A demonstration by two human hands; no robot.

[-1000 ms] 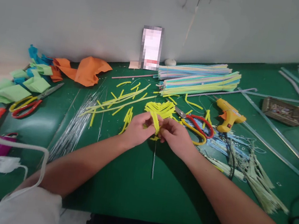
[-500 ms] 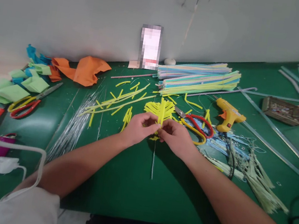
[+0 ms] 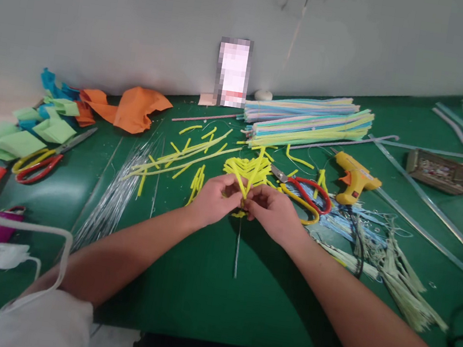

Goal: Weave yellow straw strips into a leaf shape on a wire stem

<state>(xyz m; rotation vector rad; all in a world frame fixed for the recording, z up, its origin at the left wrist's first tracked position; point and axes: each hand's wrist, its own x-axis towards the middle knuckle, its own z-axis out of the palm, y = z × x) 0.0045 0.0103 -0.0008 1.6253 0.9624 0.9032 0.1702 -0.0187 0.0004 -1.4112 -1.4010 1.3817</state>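
Note:
Between my hands is a leaf-shaped piece made of yellow pipe cleaners point(image 3: 264, 171), built of short strips slanting to both sides. A wire stem point(image 3: 237, 253) sticks out of its lower end toward me. My left hand point(image 3: 216, 199) and my right hand point(image 3: 277, 214) pinch at its lower middle, fingertips almost touching. From the fingertips a bent yellow pipe cleaner point(image 3: 238, 178) rises in a narrow V over the leaf shape. My fingers hide exactly where it meets the stem. Scissors with red and yellow handles point(image 3: 307, 193) lie just beside my right hand.
Loose yellow pipe-cleaner pieces point(image 3: 196, 183) and a bundle of thin wires point(image 3: 117, 197) lie left. Behind are bundled coloured pipe cleaners point(image 3: 312, 127) and a phone point(image 3: 233, 72). To the right are a yellow glue gun point(image 3: 355, 179), tassels point(image 3: 398, 279) and a small box point(image 3: 436, 171).
The yellow pipe cleaner at my fingertips, upright along the leaf's middle before, now spreads into a V with one arm leaning left. Both hands stay in nearly the same place.

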